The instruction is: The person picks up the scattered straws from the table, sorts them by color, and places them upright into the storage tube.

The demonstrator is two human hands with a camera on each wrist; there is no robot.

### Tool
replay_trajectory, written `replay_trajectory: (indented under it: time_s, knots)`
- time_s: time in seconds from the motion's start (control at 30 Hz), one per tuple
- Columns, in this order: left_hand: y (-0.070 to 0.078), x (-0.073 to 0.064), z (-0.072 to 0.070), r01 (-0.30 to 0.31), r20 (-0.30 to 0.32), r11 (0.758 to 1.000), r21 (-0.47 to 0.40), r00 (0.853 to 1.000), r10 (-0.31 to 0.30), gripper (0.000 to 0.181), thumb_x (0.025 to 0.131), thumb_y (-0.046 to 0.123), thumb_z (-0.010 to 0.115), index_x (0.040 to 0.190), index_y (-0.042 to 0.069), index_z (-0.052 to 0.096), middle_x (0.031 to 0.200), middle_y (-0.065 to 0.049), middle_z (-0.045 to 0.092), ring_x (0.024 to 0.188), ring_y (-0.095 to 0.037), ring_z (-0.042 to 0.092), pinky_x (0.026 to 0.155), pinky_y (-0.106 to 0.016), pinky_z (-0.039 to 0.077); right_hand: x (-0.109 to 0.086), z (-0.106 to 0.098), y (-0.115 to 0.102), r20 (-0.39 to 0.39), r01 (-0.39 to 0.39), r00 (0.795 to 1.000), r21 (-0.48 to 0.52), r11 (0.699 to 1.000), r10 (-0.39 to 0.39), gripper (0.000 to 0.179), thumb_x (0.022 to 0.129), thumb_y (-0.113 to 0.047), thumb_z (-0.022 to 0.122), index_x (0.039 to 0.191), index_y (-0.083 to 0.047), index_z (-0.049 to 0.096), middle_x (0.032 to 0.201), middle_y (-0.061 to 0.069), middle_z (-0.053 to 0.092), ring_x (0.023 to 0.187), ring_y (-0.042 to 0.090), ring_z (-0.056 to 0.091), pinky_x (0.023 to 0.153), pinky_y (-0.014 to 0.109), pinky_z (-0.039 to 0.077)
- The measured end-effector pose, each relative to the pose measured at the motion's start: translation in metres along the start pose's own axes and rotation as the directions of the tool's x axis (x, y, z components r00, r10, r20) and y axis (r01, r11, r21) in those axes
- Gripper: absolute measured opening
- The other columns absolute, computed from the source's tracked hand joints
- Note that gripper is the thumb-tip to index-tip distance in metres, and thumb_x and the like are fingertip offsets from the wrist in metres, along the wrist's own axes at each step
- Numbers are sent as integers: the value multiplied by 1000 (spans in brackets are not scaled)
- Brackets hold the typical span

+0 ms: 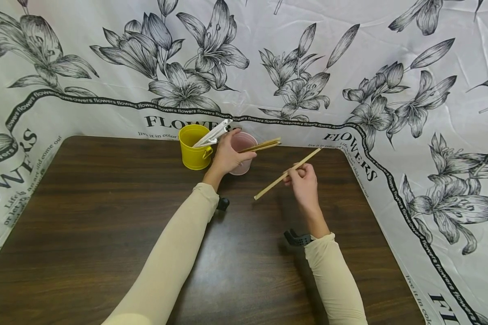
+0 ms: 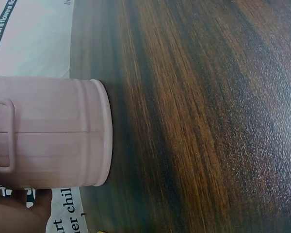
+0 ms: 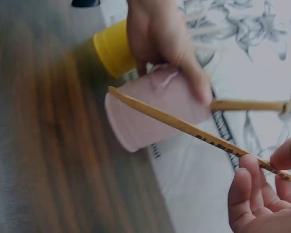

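Observation:
My left hand grips the pink bucket near its rim, thumb on the near side and fingers round the far side. Several thin wooden sticks lean out of that bucket to the right. To its right, my right hand pinches one long wooden stick between thumb and fingers, slanted above the table. Black lettering runs along this stick in the right wrist view. In the left wrist view the pink bucket shows its small side handle, with fingertips against its wall.
A yellow bucket holding slender white items stands just left of the pink one. Both are at the back edge of the dark wooden table. Flower-printed white cloth rises behind the table and along its sides.

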State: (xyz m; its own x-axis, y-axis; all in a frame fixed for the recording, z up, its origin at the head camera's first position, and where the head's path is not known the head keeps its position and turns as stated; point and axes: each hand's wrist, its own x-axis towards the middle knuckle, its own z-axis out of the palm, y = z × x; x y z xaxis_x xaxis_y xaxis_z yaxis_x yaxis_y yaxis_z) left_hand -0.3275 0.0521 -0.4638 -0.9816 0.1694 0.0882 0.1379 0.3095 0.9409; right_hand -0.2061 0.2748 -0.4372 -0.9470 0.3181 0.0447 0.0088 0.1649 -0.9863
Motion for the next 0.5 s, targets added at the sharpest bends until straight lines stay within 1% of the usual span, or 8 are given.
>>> replay_trajectory:
  time_s: [0.07,0.17,0.23,0.27,0.4,0.47,0.5]
  knots:
    - [0,0,0,-2,-2,1000,-1,1000,2,96,75,43,90,155,24,41,161,-14,32,145,-32,37,120,-50,36,0,0,-11,-11,45,999,19,999,-45,25,97,-7,58,120,0,49,79,-4,71,65,12,68,64,25,59]
    - [0,0,0,-2,-3,1000,3,1000,2,96,75,44,90,155,25,41,161,-14,32,145,-32,37,120,-50,37,-2,-1,-29,-21,111,994,61,992,-110,20,98,-5,59,115,-1,50,79,-4,70,64,9,67,63,23,58]
    - [1,0,0,-2,-4,1000,5,1000,2,96,75,45,90,154,25,41,161,-13,32,145,-32,37,120,-50,37,-2,-1,-39,-35,164,986,93,982,-161,15,97,-4,60,109,-6,51,79,-4,70,63,8,67,62,22,57]
    - [1,0,0,-1,-4,1000,7,1000,1,96,75,45,90,154,26,41,161,-13,32,145,-32,37,120,-50,37,-1,0,-43,-45,190,982,108,976,-186,16,97,-3,60,109,-5,51,79,-4,70,63,8,67,61,22,57]
    - [1,-1,-1,4,-2,1000,14,1000,-4,96,75,45,90,155,26,40,161,-13,32,145,-33,38,119,-50,37,2,2,-59,-86,282,959,158,946,-271,18,95,-2,64,106,-10,52,80,-4,70,61,7,67,60,21,57]
    - [1,-1,-1,6,-3,1000,14,1000,-6,96,75,43,90,155,26,40,161,-13,32,145,-33,38,119,-51,37,5,4,-66,-99,309,950,180,934,-295,19,95,-2,66,107,-10,52,82,-4,72,60,6,67,59,21,57]
    - [1,-2,-1,8,-4,1000,12,1000,-8,96,75,42,90,155,26,40,161,-13,32,144,-33,38,119,-51,38,7,5,-70,-101,322,946,187,928,-308,20,95,-2,66,106,-12,52,83,-4,73,60,6,67,59,21,57]
